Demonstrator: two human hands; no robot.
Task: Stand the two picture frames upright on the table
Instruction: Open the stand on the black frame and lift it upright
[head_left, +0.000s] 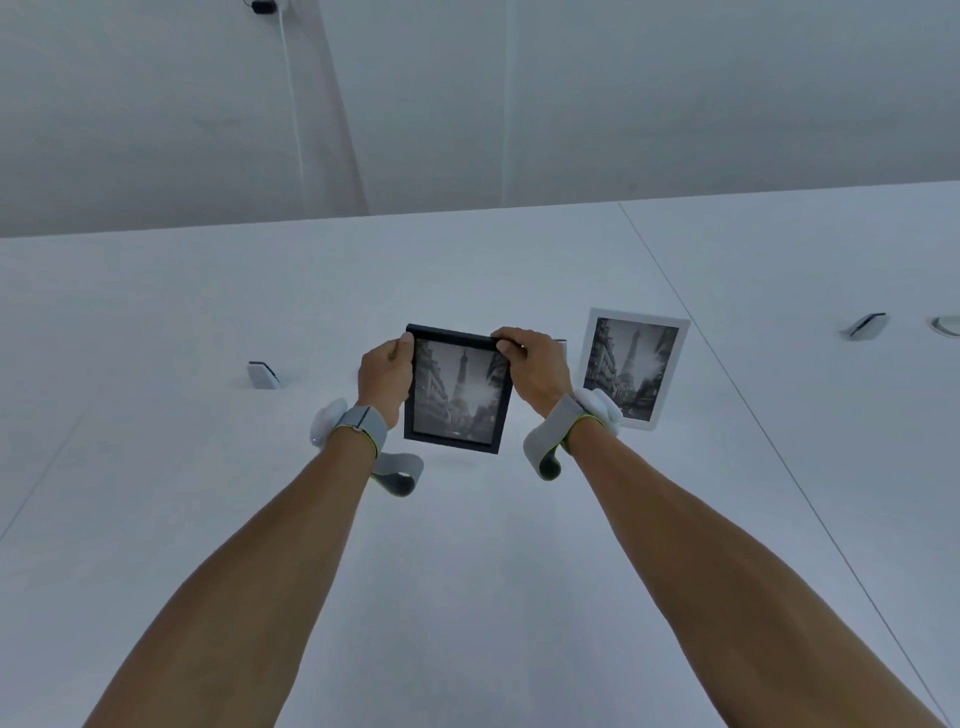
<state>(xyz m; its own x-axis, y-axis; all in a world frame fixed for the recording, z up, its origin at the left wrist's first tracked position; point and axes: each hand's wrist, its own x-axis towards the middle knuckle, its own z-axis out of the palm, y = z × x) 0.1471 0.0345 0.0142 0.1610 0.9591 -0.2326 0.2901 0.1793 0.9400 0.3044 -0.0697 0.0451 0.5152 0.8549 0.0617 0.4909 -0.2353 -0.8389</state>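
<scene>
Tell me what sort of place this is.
Likely a recording or test room, not a home: a bare white table, a plain white wall with a mounted device and cable, small sensor-like units on the tabletop, and tracking bands on both wrists.

The smooth matt white table top (467, 571) is showing no gloss. The matt black rectangular picture frame (457, 395) is carrying a glazed, faintly glossy front, as is the smooth white rectangular picture frame (631, 369). Grey woven cloth wrist straps (363, 423) are looking soft and matt.
</scene>
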